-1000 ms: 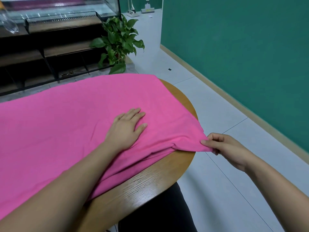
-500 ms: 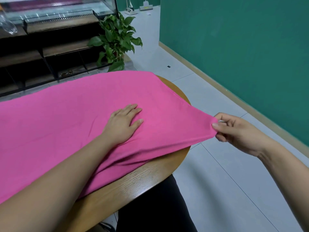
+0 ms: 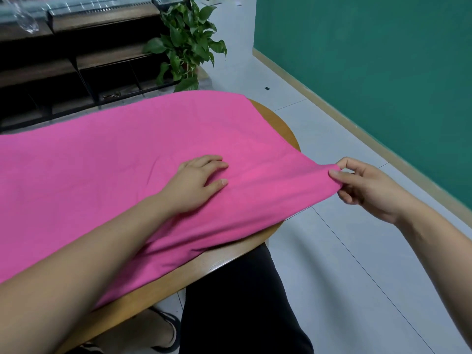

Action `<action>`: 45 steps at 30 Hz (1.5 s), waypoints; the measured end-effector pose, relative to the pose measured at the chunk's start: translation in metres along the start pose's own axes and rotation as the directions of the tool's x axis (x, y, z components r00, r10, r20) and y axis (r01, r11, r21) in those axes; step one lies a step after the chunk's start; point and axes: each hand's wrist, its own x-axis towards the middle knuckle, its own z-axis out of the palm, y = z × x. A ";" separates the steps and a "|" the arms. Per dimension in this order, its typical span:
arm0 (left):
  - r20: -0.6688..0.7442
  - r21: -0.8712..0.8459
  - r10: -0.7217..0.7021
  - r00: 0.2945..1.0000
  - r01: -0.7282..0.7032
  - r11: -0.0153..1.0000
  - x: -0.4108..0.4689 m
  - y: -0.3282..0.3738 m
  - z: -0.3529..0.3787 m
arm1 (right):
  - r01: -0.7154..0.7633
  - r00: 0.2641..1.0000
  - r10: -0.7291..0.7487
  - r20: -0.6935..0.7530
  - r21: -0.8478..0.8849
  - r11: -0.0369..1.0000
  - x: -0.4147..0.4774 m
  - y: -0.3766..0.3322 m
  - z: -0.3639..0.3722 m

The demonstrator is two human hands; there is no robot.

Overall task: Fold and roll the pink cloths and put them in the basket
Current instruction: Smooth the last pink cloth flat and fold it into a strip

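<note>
Cloth (image 3: 127, 162) is lying spread over the surface (image 3: 277, 118), seemingly soft, light, limp; left hand (image 3: 194, 185) is pressing flat on it, right hand (image 3: 367, 187) is pinching its corner beyond the edge, likely the surest hold.

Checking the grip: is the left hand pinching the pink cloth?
No, the left hand lies flat on the pink cloth; the right hand pinches its corner.

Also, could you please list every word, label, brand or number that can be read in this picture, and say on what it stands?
None: no word, label, brand, number or sign can be read anywhere in this view.
The pink cloth, the wooden table, the green wall and the shelf unit show no print.
</note>
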 end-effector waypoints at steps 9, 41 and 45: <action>-0.056 -0.081 0.005 0.998 -0.009 0.997 -0.088 0.008 -0.040 | 0.088 0.899 -0.376 -0.224 -0.749 0.657 -0.001 0.000 0.038; -0.340 -0.412 -0.866 0.367 0.769 0.488 -0.457 -0.128 -0.108 | 0.854 0.512 -0.367 0.777 -0.410 0.321 0.048 -0.062 0.469; -0.342 -0.484 -0.898 0.276 0.768 0.420 -0.465 -0.130 -0.101 | 0.886 0.447 -0.366 0.817 -0.347 0.308 0.045 -0.067 0.516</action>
